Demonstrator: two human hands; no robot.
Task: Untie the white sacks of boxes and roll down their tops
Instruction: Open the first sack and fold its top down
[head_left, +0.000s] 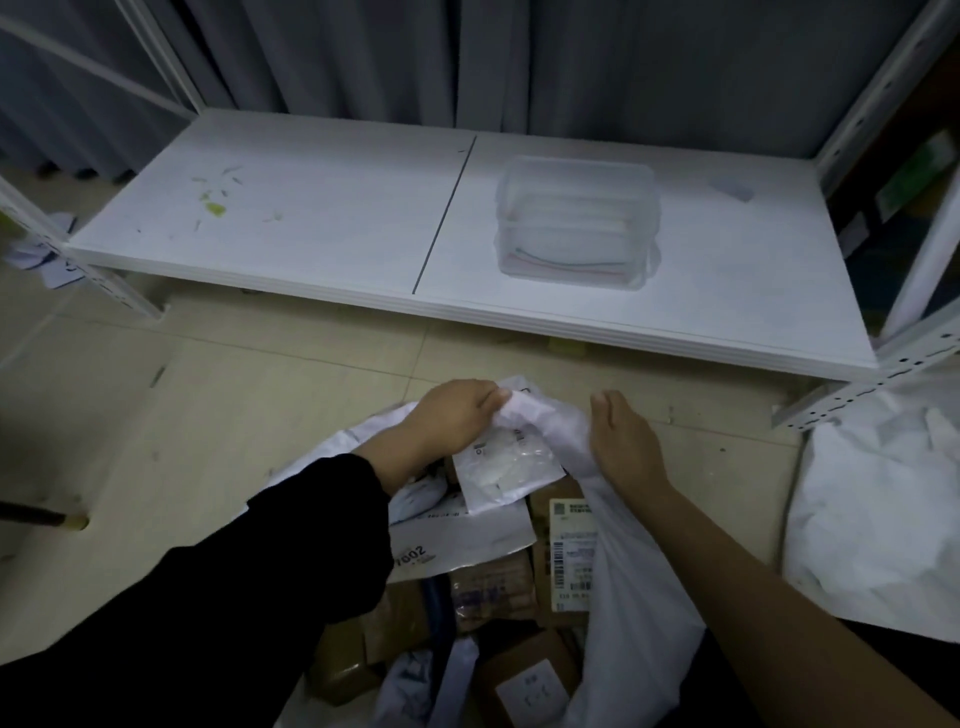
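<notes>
— Where is the sack (631, 613)?

— On the floor (218, 395) just in front of the low shelf (322, 218), mouth open toward the person. Brown boxes (491, 592) and flat mailers (511, 470) fill it, several with printed labels.

— What is the left hand (451, 420) doing?

— It reaches in from a black sleeve (291, 561) and grips the far rim of the sack. The fingers are curled over a bunched fold of the white fabric, the fingertips (496, 397) pressed into it.

— And the right hand (623, 441)?

— It lies on the sack's right side, where the cloth runs down along the bare forearm. The fingers look fairly straight and close together, pointing toward the shelf. The palm side is hidden, so whether the thumb pinches the cloth underneath cannot be told; from above it seems to rest flat.

— How far apart are the hands?

— Near each other, with a ridge of crumpled fabric standing between them at the rim.

— Anything else around?

— A second sack (878, 509) sits by the shelf's front right corner, beside the metal upright (857, 389). A clear tub (576, 221) stands on the right half of the shelf, set back from the front edge, with pale folded things inside. Green smears (214, 208) mark the shelf's left half. A grey curtain (467, 62) hangs behind.
</notes>
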